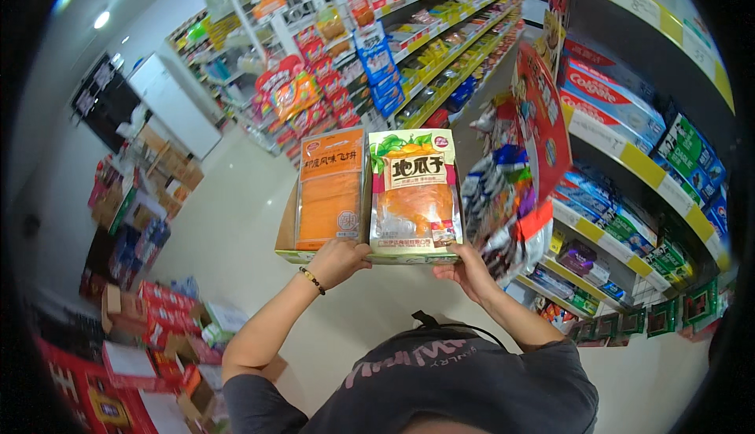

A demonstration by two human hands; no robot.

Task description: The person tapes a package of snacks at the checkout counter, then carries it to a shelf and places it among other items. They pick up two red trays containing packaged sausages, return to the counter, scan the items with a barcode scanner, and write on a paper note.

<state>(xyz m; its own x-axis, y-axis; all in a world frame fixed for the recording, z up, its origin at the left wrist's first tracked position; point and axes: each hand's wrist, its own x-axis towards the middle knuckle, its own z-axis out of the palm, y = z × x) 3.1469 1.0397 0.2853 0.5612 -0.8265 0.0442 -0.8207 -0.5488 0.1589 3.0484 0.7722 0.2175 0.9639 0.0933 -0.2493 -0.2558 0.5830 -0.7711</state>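
Both my hands carry a shallow open cardboard box [286, 225] in front of me, above the floor. My left hand [338, 262] grips its near edge, fingers curled over the rim. At the near right corner, my right hand [470, 273] holds the box with the thumb by the rim; some of its fingers are hidden. Inside, side by side, lie a flat orange snack packet [331, 198] on the left and a pale green and white packet of dried sweet potato [413, 198] with a clear window on the right.
Close on the right stands a shelf [629, 162] with toothpaste boxes [609, 99]. Snack packets [503, 190] hang at its end. Ahead are a hanging candy display [314, 80] and snack shelves [448, 36]. Cartons [130, 320] crowd the left floor, and a white fridge [173, 103] stands farther back.
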